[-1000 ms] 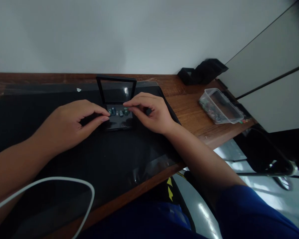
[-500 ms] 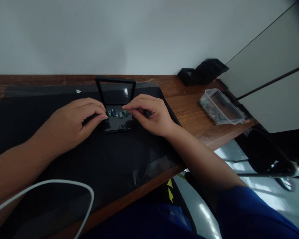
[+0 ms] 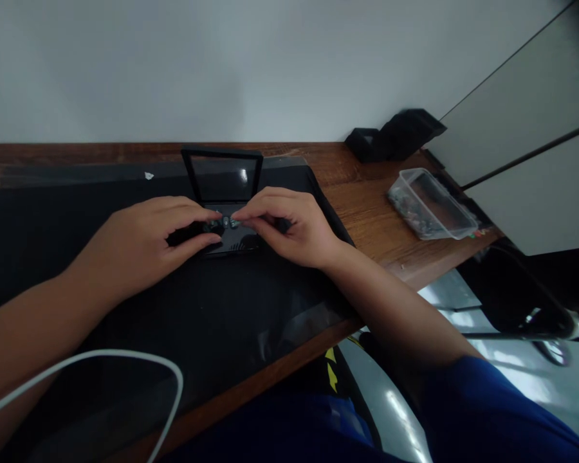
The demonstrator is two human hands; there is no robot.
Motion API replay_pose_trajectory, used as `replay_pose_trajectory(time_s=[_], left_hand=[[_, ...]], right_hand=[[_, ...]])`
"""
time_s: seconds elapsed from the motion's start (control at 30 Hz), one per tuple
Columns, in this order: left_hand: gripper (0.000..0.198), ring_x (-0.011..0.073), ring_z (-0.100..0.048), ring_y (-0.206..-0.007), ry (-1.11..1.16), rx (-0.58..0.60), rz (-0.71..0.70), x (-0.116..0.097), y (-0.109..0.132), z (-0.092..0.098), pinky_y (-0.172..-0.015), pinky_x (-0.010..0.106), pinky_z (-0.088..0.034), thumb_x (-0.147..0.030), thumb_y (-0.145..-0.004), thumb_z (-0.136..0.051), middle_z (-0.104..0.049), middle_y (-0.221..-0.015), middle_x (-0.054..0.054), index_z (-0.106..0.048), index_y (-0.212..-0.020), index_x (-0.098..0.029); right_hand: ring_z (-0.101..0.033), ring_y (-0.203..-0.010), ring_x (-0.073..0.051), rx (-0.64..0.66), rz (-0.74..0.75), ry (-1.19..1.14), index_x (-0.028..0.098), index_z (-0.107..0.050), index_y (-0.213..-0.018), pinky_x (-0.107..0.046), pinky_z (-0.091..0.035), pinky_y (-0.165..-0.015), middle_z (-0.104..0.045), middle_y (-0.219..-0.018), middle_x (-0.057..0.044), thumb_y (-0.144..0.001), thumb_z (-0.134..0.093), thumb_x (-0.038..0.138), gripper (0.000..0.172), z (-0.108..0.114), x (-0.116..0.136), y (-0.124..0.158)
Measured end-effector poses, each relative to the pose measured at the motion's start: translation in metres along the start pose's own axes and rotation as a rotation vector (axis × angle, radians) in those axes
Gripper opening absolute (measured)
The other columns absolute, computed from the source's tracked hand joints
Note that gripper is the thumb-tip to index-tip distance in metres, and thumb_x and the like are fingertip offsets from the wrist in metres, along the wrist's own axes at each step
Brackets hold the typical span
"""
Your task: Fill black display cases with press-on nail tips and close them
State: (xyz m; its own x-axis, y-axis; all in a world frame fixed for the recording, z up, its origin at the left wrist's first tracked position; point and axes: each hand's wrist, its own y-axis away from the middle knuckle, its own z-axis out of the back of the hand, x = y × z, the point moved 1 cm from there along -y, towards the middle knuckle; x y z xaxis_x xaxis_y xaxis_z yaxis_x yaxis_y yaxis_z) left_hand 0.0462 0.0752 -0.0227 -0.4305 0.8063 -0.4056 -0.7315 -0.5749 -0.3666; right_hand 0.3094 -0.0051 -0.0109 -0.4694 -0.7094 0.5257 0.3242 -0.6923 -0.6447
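A small black display box (image 3: pixel 244 242) lies on the dark mat, its windowed lid (image 3: pixel 224 178) standing up at the back. Inside is a row of small green and dark press-on nails (image 3: pixel 226 222), partly covered by my fingers. Over the left end of the row, my left hand (image 3: pixel 147 235) has its thumb and forefinger apart, the forefinger tip at the nails. My right hand (image 3: pixel 292 225) pinches at the right end, its fingertips covering a press-on nail there.
A clear plastic tub (image 3: pixel 431 204) holding small packets stands at the right of the wooden desk (image 3: pixel 354 206). Black boxes (image 3: pixel 395 135) sit by the wall. A white cable (image 3: pixel 125 352) loops across the lower left. A white scrap (image 3: pixel 148 175) lies on the mat (image 3: pixel 212 308).
My left hand has moved right, its thumb and forefinger spreading over the left nails. My right fingertips have shifted slightly left along the row. The box stays in place.
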Motion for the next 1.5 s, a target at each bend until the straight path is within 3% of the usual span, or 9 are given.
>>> replay_pose_trajectory(time_s=[0.17, 0.3, 0.53, 0.8, 1.07, 1.23, 1.37, 1.5], left_hand=[[0.038, 0.032, -0.08, -0.116, 0.013, -0.047, -0.047, -0.001, -0.003, 0.0, -0.107, 0.051, -0.063, -0.062, -0.11, -0.063, -0.086, -0.125, 0.002, -0.084, -0.125, -0.034], [0.037, 0.0331, -0.081, -0.11, 0.03, -0.046, -0.066, -0.003, -0.006, 0.004, -0.105, 0.055, -0.063, -0.065, -0.11, -0.064, -0.089, -0.116, 0.003, -0.085, -0.119, -0.035], [0.055, 0.0373, -0.08, -0.111, -0.068, -0.059, 0.048, -0.006, 0.0, 0.006, -0.102, 0.063, -0.06, -0.074, -0.104, -0.057, -0.089, -0.113, 0.003, -0.088, -0.118, -0.032], [0.04, 0.0326, -0.081, -0.105, -0.027, -0.058, 0.035, -0.011, -0.002, 0.008, -0.101, 0.059, -0.063, -0.067, -0.103, -0.06, -0.09, -0.108, -0.001, -0.087, -0.113, -0.039], [0.035, 0.0332, -0.083, -0.108, -0.026, -0.026, -0.057, -0.017, 0.001, 0.007, -0.101, 0.058, -0.062, -0.059, -0.107, -0.059, -0.09, -0.113, -0.002, -0.085, -0.114, -0.037], [0.03, 0.0347, -0.083, -0.106, -0.006, -0.025, -0.061, -0.016, 0.002, 0.004, -0.101, 0.059, -0.062, -0.056, -0.108, -0.063, -0.089, -0.115, 0.001, -0.082, -0.125, -0.04], [0.038, 0.0335, -0.081, -0.108, 0.013, -0.017, -0.069, -0.017, 0.002, 0.001, -0.101, 0.055, -0.064, -0.055, -0.111, -0.063, -0.088, -0.12, 0.003, -0.076, -0.141, -0.037], [0.047, 0.0338, -0.081, -0.111, -0.004, -0.106, -0.061, -0.02, 0.004, 0.003, -0.101, 0.052, -0.065, -0.056, -0.111, -0.066, -0.086, -0.123, 0.006, -0.071, -0.152, -0.033]], right_hand=[[-0.072, -0.083, -0.011, -0.011, 0.011, -0.018, 0.016, -0.083, -0.114, -0.024, -0.059, -0.076, -0.083, -0.106, -0.006, -0.114, -0.064, 0.013, 0.019, 0.0, 0.001, 0.0], [-0.074, -0.086, -0.012, 0.01, -0.001, -0.005, 0.017, -0.083, -0.114, -0.025, -0.061, -0.078, -0.084, -0.107, -0.006, -0.115, -0.064, 0.016, 0.019, 0.002, 0.002, 0.0], [-0.075, -0.087, -0.012, -0.019, 0.05, -0.03, 0.015, -0.083, -0.113, -0.023, -0.059, -0.075, -0.085, -0.106, -0.006, -0.114, -0.067, 0.014, 0.016, 0.002, 0.002, -0.001], [-0.075, -0.089, -0.013, 0.004, 0.018, 0.006, 0.017, -0.082, -0.115, -0.025, -0.06, -0.079, -0.083, -0.107, -0.006, -0.116, -0.063, 0.019, 0.019, 0.003, 0.001, 0.0], [-0.074, -0.087, -0.012, -0.006, 0.021, 0.002, 0.016, -0.083, -0.114, -0.024, -0.059, -0.076, -0.084, -0.105, -0.006, -0.114, -0.063, 0.015, 0.02, 0.004, 0.003, -0.001], [-0.074, -0.087, -0.012, -0.009, 0.021, 0.004, 0.017, -0.083, -0.113, -0.024, -0.059, -0.074, -0.084, -0.105, -0.006, -0.114, -0.063, 0.015, 0.02, 0.003, 0.002, -0.001], [-0.074, -0.085, -0.012, -0.001, 0.01, 0.007, 0.016, -0.084, -0.114, -0.024, -0.059, -0.073, -0.084, -0.106, -0.006, -0.114, -0.064, 0.016, 0.019, 0.003, 0.002, -0.001], [-0.077, -0.088, -0.012, -0.001, 0.032, -0.017, 0.016, -0.083, -0.112, -0.024, -0.061, -0.078, -0.085, -0.105, -0.006, -0.113, -0.065, 0.013, 0.019, 0.002, 0.003, -0.001]])
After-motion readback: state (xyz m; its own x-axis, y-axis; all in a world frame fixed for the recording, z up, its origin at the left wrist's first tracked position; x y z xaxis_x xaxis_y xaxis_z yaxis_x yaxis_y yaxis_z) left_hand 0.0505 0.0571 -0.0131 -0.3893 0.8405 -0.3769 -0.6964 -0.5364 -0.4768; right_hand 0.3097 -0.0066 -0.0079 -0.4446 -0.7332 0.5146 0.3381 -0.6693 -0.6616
